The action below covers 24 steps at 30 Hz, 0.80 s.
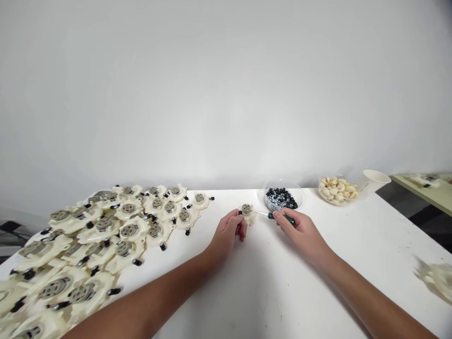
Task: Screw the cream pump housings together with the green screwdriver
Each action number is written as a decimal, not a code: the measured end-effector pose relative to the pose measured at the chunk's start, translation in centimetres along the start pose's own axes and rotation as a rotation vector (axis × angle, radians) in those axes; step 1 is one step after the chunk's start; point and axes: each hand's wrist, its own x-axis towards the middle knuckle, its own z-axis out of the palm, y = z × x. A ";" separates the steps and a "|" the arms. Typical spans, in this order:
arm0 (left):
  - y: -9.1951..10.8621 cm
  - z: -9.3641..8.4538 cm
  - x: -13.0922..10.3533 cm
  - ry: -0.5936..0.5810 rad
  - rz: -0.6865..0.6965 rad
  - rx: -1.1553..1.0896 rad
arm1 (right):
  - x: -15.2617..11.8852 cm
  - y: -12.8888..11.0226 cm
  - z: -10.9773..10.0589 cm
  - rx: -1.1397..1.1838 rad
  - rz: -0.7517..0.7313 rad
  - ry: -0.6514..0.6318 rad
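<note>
My left hand [230, 227] is closed at the left edge of a small cream plastic housing with a round grey motor [246, 209], near the middle of the white table. A black fitting on the housing shows at my fingertips. In my right hand [300, 232] is a screwdriver with a dark green handle [290, 220]. Its thin metal shaft points left and reaches the right side of the housing. Whether the tip sits in a hole or only touches the plastic is too small to tell.
Many similar motor housings [130, 230] are piled over the table's left side. Behind my right hand stands a clear bowl [301, 195] of black parts; further right are a bowl of cream pieces [338, 190] and a white cup [375, 181]. Another cream part [441, 279] lies at the right edge.
</note>
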 end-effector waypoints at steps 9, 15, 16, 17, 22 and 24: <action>1.1 0.4 -2.1 -0.263 0.204 0.601 | -0.8 0.1 1.9 0.434 -0.008 -0.175; 1.1 0.8 -2.4 -0.284 0.304 0.797 | -0.9 -0.2 1.7 0.539 -0.024 -0.284; 1.1 0.9 -2.3 -0.284 0.307 0.808 | -0.9 -0.2 1.7 0.538 -0.020 -0.285; 1.1 0.9 -2.2 -0.286 0.307 0.814 | -0.9 -0.2 1.7 0.536 -0.016 -0.286; 0.9 1.0 -2.1 -0.271 0.271 0.829 | -0.5 0.2 1.8 0.577 -0.020 -0.291; 0.9 1.0 -2.2 -0.261 0.247 0.823 | -0.3 0.4 1.8 0.600 0.000 -0.302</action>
